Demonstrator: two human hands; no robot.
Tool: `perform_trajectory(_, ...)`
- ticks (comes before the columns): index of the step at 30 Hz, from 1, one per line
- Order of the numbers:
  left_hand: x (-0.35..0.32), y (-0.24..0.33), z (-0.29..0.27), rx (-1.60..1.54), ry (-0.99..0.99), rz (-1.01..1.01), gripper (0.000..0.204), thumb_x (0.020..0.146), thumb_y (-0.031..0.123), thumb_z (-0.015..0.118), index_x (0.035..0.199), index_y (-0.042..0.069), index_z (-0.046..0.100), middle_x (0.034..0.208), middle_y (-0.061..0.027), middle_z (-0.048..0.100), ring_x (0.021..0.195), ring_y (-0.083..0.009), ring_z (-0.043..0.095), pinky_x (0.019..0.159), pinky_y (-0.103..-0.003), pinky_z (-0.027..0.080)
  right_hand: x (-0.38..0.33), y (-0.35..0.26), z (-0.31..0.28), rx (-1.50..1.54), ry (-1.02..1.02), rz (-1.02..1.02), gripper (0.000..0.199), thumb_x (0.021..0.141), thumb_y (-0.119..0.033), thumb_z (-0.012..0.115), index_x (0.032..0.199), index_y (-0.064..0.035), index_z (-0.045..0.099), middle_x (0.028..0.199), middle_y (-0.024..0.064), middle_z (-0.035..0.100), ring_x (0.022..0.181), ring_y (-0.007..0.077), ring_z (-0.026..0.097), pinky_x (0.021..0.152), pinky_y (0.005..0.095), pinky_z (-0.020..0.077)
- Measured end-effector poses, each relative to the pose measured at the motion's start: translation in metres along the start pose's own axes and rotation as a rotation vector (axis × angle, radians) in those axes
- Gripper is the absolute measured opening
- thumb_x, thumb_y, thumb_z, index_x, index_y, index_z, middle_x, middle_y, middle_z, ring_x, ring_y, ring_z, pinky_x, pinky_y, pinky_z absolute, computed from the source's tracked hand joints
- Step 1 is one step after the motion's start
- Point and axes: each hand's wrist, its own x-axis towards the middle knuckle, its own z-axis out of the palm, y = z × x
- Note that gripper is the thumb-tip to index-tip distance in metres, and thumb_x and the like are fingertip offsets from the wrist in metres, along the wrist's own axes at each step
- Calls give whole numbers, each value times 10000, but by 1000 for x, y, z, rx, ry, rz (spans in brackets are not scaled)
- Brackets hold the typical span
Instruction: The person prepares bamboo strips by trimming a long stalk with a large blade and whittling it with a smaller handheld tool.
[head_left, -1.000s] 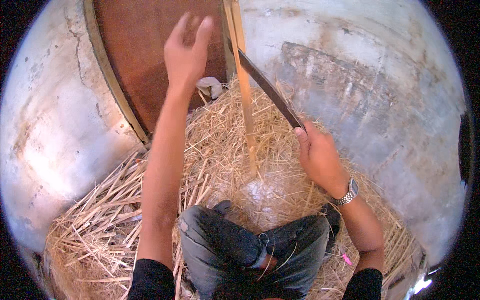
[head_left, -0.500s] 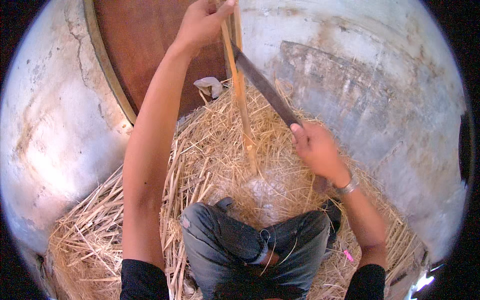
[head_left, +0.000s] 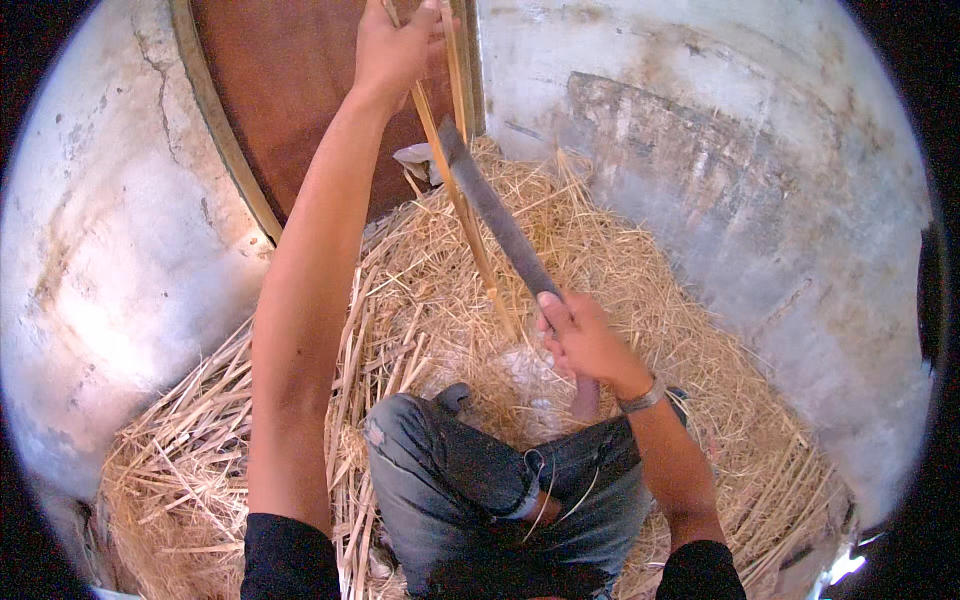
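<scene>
My left hand (head_left: 395, 55), raised at the top of the view, is closed round a long, thin yellow-brown bamboo strip (head_left: 470, 225). Its lower end slants down into the shavings. A second narrow length (head_left: 457, 75) shows beside it under the same hand; whether the two are joined cannot be made out. My right hand (head_left: 592, 345) grips the handle of a dark machete (head_left: 505, 222). The blade points up and to the left, its tip at the strip, between the two lengths. Part of the handle shows below the fist.
Pale shavings (head_left: 620, 260) cover the ground, with longer split sticks (head_left: 200, 430) heaped at the left. My legs in jeans (head_left: 430, 490) are folded close in front. Stained whitish walls (head_left: 720, 150) rise on both sides, and a brown door-like panel (head_left: 290, 90) stands behind a crumpled pale scrap (head_left: 418, 160).
My right hand has come down and to the left with the machete. The strip now leans more to the left, its two lengths farther apart near my left hand.
</scene>
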Motion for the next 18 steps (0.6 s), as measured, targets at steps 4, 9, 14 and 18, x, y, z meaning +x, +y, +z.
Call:
perform_trajectory(4, 14, -8, -3, -428, -187, -174, 494, 994, 316, 591, 1409, 124, 404, 1065, -65, 639, 924, -155, 653, 851, -305, 536, -1, 12, -16, -37, -34, -17, 368, 1007, -301, 510, 872, 37, 568, 723, 275, 615, 684, 484, 603, 613, 545, 473)
perform_trajectory(9, 22, -16, 37, -240, -125, -224, 277, 1018, 368, 528, 909, 117, 572, 715, 25, 496, 613, -109, 471, 573, -284, 381, 7, 35, 9, -517, 355, -205, 292, 997, -260, 516, 914, 15, 570, 669, 265, 608, 610, 476, 607, 557, 565, 475)
perform_trajectory(14, 20, -30, 62, -159, 65, -24, 286, 1048, 316, 466, 847, 123, 527, 674, 28, 468, 576, -98, 440, 527, -267, 362, 19, 55, 37, -505, 359, -60, 262, 988, -252, 528, 970, 4, 578, 644, 247, 606, 625, 484, 616, 568, 568, 480)
perform_trajectory(18, 24, -24, 56, -90, 67, -60, 302, 1056, 314, 449, 849, 108, 526, 656, 32, 452, 551, -101, 439, 513, -269, 370, 16, 67, 36, -270, 278, -219, 279, 987, -264, 530, 937, 8, 567, 698, 275, 603, 677, 483, 612, 612, 568, 475)
